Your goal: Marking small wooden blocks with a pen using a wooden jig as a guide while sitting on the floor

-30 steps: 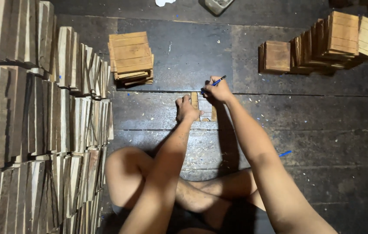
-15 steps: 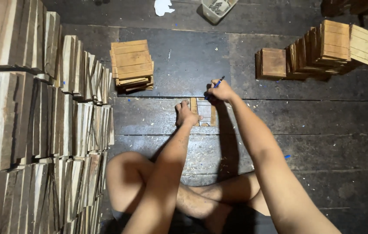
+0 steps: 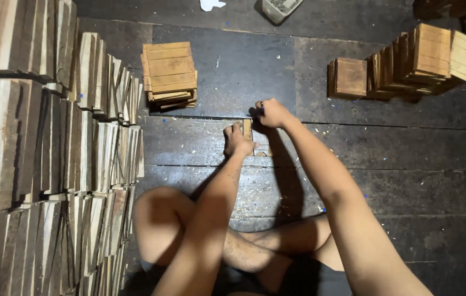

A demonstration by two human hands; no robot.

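Mid-marking: left hand (image 3: pixel 238 141) pins small wood piece (image 3: pixel 259 141) flat on floor (image 3: pixel 408 164), right hand (image 3: pixel 272 113) fingers clenched on pen (image 3: pixel 262 107) at its far edge; stack (image 3: pixel 170 74) near far-left.

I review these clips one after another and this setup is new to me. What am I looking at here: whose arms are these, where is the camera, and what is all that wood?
There is no machine here. A camera worn on a person's head looks straight down, so you see their own arms and crossed legs as they sit on a dark plank floor. The left hand presses flat on a small wooden piece lying on the floor. The right hand is closed around a thin blue pen, its tip hidden, just above that piece. To the left stand tall rows of wooden boards on edge. Ahead lies a small stack of wooden slats, and to the right more wooden blocks lean together.
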